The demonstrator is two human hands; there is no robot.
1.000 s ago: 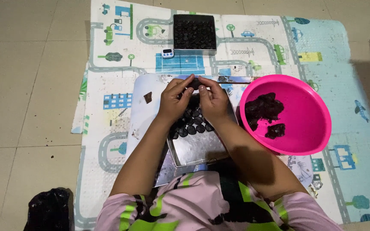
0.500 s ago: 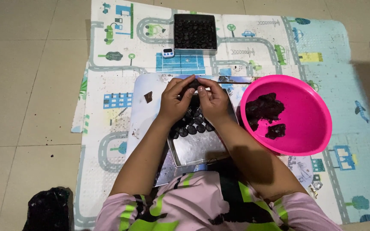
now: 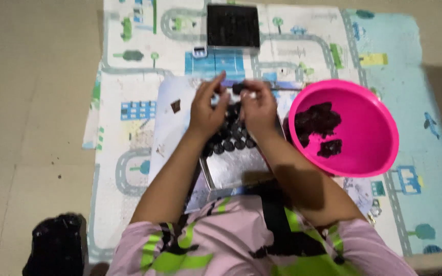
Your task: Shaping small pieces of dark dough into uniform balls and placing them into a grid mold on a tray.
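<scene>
left hand pinching dark lump at upper centre | right hand pinching it too, fingers narrow | step: seemingly shaping lump over tray | next: needing a free tray spot | pink bowl sitting right

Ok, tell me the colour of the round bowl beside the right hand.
Bright pink bowl, with dark lumps inside; the head view shows it.

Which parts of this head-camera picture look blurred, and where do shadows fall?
In the head view the left hand and right hand are smeared by motion blur, so the small dark piece between them is soft; the pink bowl is a bit sharper. The right forearm casts a shadow on the metal tray. The dark object at bottom left is too dim to identify.
</scene>
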